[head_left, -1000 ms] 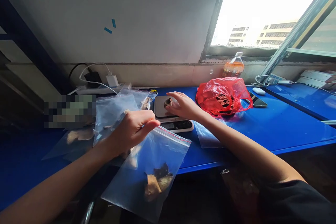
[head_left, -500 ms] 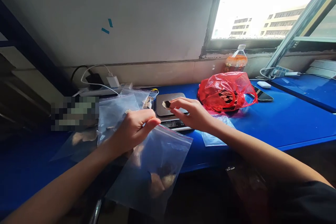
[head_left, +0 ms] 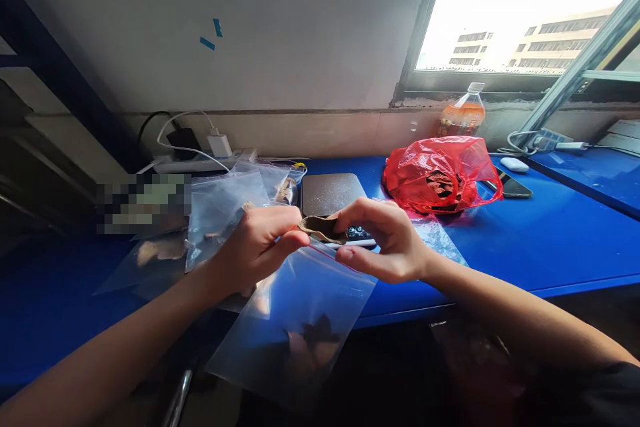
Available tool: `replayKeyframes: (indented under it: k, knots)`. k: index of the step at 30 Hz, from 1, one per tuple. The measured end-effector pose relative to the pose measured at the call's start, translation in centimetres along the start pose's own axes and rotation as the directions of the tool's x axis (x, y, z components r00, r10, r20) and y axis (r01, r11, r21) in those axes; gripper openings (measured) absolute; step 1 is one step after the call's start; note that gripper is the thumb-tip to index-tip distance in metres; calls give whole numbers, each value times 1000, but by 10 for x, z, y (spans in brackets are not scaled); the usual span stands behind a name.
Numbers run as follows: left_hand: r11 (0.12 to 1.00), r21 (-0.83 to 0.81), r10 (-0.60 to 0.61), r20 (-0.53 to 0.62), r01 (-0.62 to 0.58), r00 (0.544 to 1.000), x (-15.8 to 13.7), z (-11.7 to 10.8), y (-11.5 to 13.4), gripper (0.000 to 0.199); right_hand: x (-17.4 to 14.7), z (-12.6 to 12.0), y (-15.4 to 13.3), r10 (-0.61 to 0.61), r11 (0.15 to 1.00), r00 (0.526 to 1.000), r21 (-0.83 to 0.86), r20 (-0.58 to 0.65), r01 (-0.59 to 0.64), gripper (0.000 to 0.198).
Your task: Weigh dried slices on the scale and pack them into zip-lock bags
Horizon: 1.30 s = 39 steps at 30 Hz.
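My left hand (head_left: pixel 273 240) is closed, pinching the top edge of a clear zip bag (head_left: pixel 295 293) that hangs below it. Inside the bag lie several brown dried pieces (head_left: pixel 313 347), blurred by the plastic. A curled brown dried piece (head_left: pixel 323 228), like peel, spans from my left fingertips to my right hand (head_left: pixel 383 240). My right index finger is on the piece's right end, with the thumb lower by the bag mouth. Right behind the hands stands a kitchen scale (head_left: pixel 333 193), its front partly covered by my fingers.
Filled clear bags (head_left: pixel 215 210) lie at left, beside a power strip (head_left: pixel 200 161). Right of the scale is a red plastic bag (head_left: pixel 440 170) with brown pieces, and a flat clear bag (head_left: pixel 440 240). A bottle (head_left: pixel 463 113) and a phone (head_left: pixel 515 185) are further right.
My right hand has come down from over the scale to the bag mouth, beside my left fingers. More of the curled piece shows now. A dark shape now appears among the pieces in the bag.
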<state>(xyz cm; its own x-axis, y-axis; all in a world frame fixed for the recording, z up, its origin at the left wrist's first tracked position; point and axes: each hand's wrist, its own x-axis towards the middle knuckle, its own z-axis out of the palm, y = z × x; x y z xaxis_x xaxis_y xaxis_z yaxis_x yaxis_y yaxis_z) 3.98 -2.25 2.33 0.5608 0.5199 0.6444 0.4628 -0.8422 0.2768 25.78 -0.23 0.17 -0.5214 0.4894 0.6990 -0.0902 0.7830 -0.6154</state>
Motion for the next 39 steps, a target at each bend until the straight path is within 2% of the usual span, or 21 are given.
replayKeyframes:
  k: [5,8,11,17,22,26,30,39]
  knots:
    - [998,-63,-14,4,15,1000,-2,0,0,57,-4,-2,-1,38,999,999,28,-14,-37,21]
    - [994,-100,-36,21,38,999,-5,0,-2,56,-6,-3,-3,33,996,999,80,-2,-33,35]
    - [993,-111,-28,36,32,999,-6,0,-2,55,-5,-2,-3,-25,994,999,107,31,21,47]
    - [993,-115,-32,44,37,999,-6,0,-1,56,-4,-1,-3,-28,993,999,119,36,23,36]
    - [993,-113,-35,66,42,997,-6,-1,-1,56,-4,-2,-4,44,958,999,283,27,-50,35]
    - [990,-134,-33,58,41,998,-6,0,0,56,-2,-4,-7,136,894,989,422,61,-149,33]
    - [990,-143,-4,34,9,999,-4,0,0,56,-2,-1,-7,142,835,985,523,99,-173,33]
    - [993,-118,-11,48,17,999,-6,1,-1,55,-3,2,-11,137,839,988,522,70,-153,33]
